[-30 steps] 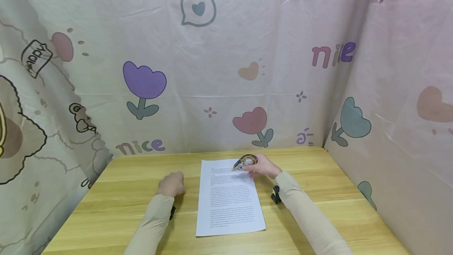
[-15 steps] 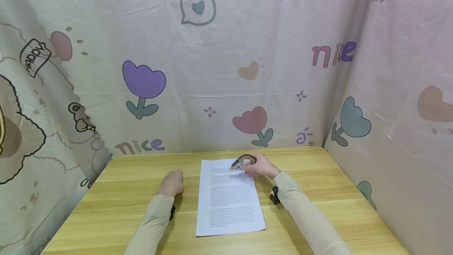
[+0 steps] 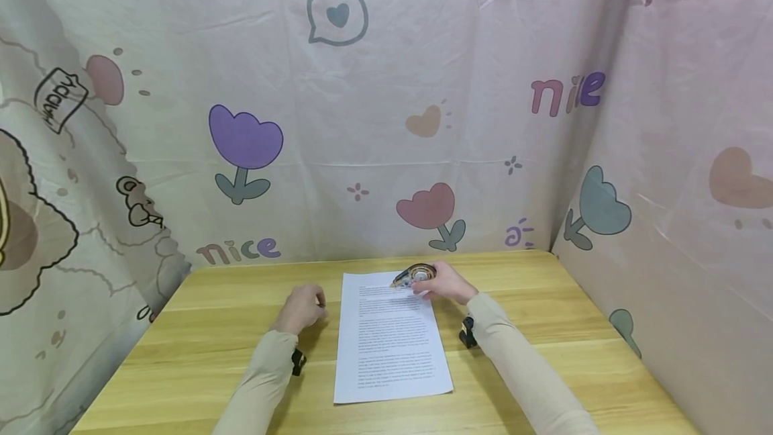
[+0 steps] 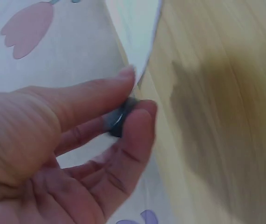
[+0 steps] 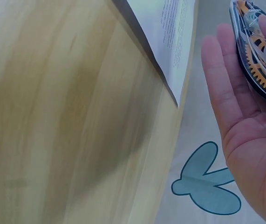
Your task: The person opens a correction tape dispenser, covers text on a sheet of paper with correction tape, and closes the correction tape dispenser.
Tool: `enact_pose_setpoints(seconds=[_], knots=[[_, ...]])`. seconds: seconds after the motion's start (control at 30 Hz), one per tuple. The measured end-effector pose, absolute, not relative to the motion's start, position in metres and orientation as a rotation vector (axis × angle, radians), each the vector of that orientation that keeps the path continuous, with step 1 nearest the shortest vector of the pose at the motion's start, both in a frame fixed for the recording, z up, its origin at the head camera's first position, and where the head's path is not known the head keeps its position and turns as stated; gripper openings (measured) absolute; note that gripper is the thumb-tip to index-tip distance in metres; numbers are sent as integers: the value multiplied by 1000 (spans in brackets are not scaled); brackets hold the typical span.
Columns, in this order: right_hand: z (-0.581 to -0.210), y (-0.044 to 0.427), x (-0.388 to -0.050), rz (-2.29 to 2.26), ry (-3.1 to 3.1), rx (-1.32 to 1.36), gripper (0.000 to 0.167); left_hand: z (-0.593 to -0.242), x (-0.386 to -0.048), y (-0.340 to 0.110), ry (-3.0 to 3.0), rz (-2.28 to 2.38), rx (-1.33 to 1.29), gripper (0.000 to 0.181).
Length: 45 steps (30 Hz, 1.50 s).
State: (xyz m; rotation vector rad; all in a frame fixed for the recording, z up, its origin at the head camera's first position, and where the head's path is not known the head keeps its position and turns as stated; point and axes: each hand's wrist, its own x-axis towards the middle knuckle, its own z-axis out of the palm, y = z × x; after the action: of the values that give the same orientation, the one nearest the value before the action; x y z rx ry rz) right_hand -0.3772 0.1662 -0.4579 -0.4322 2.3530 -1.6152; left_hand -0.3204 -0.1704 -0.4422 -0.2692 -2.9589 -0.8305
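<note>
Between the thumb and fingers of my left hand is a small dark, glossy, cap-like piece, partly hidden by the fingertips. This hand is just left of a printed sheet of paper on the table. My right hand grips a correction tape dispenser over the sheet's upper right part. The dispenser has a clear and dark case, and orange gear wheels show inside it in the right wrist view. Its narrow tip points left and down; whether it touches the paper I cannot tell.
The wooden table has its far edge against a patterned curtain. More curtain hangs at the left and right sides. Dark wrist devices sit below both hands, at the sleeve cuffs.
My left hand has turned and moved slightly up and right, so a dark bit now shows at its fingertips. My right hand has shifted slightly left with the correction tape. The sheet stays put.
</note>
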Motion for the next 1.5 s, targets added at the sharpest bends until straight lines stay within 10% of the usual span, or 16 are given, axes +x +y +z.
enact_pose_setpoints(seconds=[1.5], knots=[[-459, 147, -369, -1720, 2315, -499, 50, -450, -338, -115, -2502, -1669, -387, 28]])
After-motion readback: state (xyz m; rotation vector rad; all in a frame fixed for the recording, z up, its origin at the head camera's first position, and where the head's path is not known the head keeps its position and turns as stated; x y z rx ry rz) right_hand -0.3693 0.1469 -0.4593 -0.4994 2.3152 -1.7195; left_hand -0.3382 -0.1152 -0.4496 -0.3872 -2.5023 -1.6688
